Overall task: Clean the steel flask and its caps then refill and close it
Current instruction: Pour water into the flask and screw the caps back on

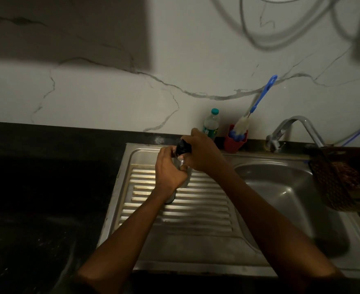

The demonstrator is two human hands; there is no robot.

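Okay, both hands on the steel flask point(184, 166), held over the ribbed drainboard point(196, 211) of the steel sink point(281, 194). Left hand point(169, 170) wraps its curled fingers round the flask body, bottom end of flask poking out below the wrist. Right hand point(202, 152) grips the black cap point(183, 147) at the flask top. Flask tilted, cap end pointing away toward the wall. Behind: small plastic bottle point(211, 125) with teal lid, red holder point(235, 142) with a blue-handled bottle brush point(257, 105), faucet point(291, 130), dark basket point(344, 179) at sink's right edge. Black countertop point(47, 177) on the left.
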